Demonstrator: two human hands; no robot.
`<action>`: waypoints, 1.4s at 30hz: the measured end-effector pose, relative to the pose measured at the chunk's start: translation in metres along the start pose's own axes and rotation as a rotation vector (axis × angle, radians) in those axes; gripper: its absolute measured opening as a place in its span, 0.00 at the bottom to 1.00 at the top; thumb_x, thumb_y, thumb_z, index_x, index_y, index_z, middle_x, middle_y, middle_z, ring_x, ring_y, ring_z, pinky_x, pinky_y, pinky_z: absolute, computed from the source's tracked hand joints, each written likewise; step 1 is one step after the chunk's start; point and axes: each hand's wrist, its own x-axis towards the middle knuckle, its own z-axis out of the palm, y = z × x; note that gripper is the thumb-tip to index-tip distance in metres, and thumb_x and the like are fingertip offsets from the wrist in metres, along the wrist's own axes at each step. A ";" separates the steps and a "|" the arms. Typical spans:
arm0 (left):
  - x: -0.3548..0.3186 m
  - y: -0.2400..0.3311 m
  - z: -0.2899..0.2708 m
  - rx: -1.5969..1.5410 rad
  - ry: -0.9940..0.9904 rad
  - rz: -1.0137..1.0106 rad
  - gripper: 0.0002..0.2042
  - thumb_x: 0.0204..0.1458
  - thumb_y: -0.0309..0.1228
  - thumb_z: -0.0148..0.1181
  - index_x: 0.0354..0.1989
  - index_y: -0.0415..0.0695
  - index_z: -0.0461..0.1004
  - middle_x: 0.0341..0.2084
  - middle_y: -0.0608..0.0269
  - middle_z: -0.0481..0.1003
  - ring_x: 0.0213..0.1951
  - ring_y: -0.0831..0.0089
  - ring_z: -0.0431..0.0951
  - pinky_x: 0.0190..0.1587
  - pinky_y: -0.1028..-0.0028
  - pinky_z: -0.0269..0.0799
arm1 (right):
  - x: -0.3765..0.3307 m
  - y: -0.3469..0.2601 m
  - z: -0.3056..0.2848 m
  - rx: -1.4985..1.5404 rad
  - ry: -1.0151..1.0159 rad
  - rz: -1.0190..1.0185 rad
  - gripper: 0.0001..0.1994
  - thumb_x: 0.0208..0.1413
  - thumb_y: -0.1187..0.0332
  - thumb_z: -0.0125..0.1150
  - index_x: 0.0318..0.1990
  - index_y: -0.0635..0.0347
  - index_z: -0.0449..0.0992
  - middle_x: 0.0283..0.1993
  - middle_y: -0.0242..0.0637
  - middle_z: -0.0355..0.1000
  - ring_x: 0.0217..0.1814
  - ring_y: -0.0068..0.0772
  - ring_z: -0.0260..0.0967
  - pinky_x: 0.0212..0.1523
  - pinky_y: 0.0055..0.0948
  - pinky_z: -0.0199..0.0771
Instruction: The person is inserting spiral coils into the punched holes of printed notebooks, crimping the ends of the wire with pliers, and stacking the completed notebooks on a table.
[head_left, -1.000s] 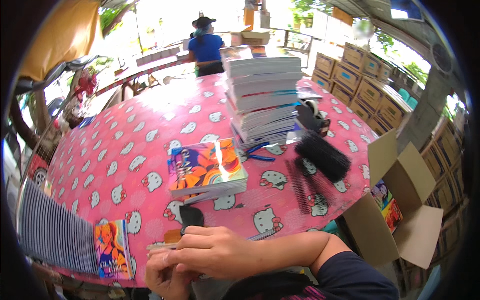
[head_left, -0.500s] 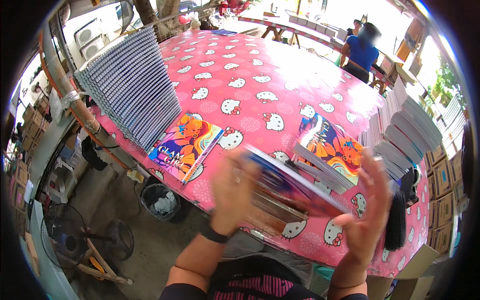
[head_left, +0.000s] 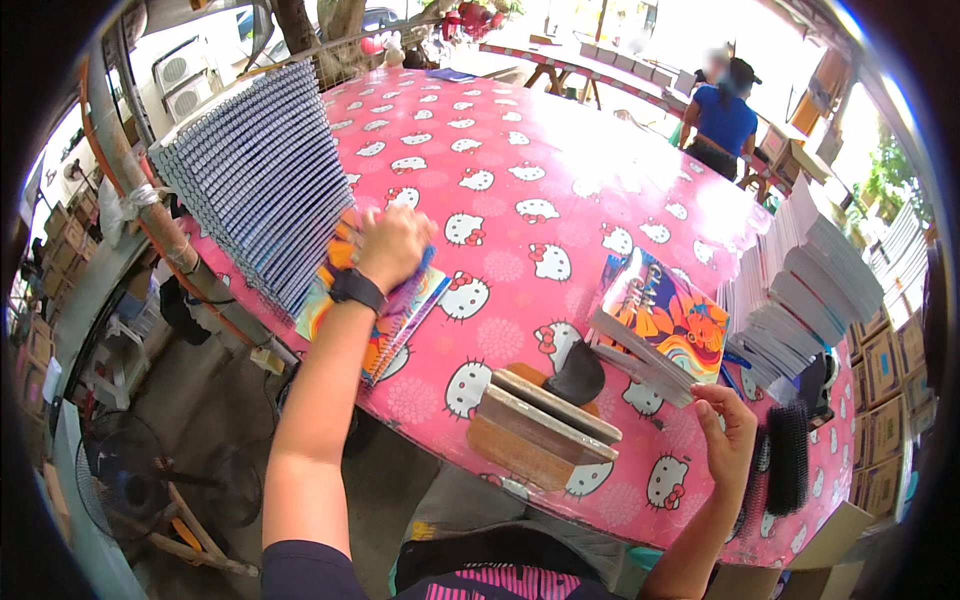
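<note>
My left hand (head_left: pixel 395 248) is closed on a colourful notebook (head_left: pixel 340 245) over the left pile, its fingers partly hidden behind the knuckles. Below it lies a spiral-bound notebook (head_left: pixel 408 322) with an orange, blue and purple cover. At the right, my right hand (head_left: pixel 728 435) holds nothing, its thumb and fingers slightly apart at the near corner of a low stack of loose books (head_left: pixel 665 310) with the same bright cover. Between my hands stands a wooden block with a slot (head_left: pixel 540 430). A dark rounded piece (head_left: pixel 575 373) rests against its far side.
A tall leaning pile of spiral-bound notebooks (head_left: pixel 260 180) stands at the left. Stacks of unbound books (head_left: pixel 800 270) rise at the right, with black binding coils (head_left: pixel 788 460) nearby. A pink patterned cover (head_left: pixel 520 260) spans the table. A person (head_left: pixel 722 120) in blue is beyond it.
My left hand has carried the notebook from the middle to the left pile. My right hand has let go of it and dropped lower, to the loose stack's corner.
</note>
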 end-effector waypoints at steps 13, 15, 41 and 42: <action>-0.033 0.016 0.051 -0.260 -0.394 0.030 0.27 0.54 0.55 0.48 0.61 0.57 0.64 0.63 0.65 0.59 0.67 0.64 0.52 0.63 0.39 0.31 | 0.046 0.123 0.006 0.244 0.338 0.512 0.19 0.53 0.59 0.63 0.44 0.68 0.73 0.34 0.31 0.71 0.33 0.18 0.66 0.35 0.19 0.66; -0.037 0.018 0.039 -0.290 -0.327 -0.014 0.27 0.52 0.53 0.53 0.59 0.58 0.66 0.64 0.65 0.59 0.67 0.63 0.51 0.63 0.38 0.28 | 0.049 0.117 0.003 0.328 0.263 0.547 0.17 0.53 0.59 0.63 0.41 0.66 0.74 0.31 0.29 0.71 0.30 0.17 0.66 0.32 0.18 0.66; -0.135 0.124 -0.051 -1.409 -0.048 -0.281 0.12 0.53 0.29 0.59 0.44 0.39 0.72 0.35 0.68 0.73 0.38 0.80 0.70 0.40 0.78 0.65 | -0.044 -0.004 0.060 0.179 -0.082 -0.182 0.14 0.45 0.79 0.64 0.42 0.65 0.74 0.35 0.40 0.75 0.35 0.29 0.74 0.37 0.25 0.73; -0.140 0.125 -0.049 -1.486 0.012 -0.289 0.16 0.52 0.31 0.60 0.47 0.38 0.70 0.38 0.66 0.71 0.41 0.77 0.69 0.43 0.76 0.65 | -0.047 -0.005 0.062 0.176 -0.092 -0.134 0.15 0.45 0.78 0.64 0.44 0.65 0.73 0.36 0.40 0.75 0.37 0.29 0.74 0.38 0.25 0.73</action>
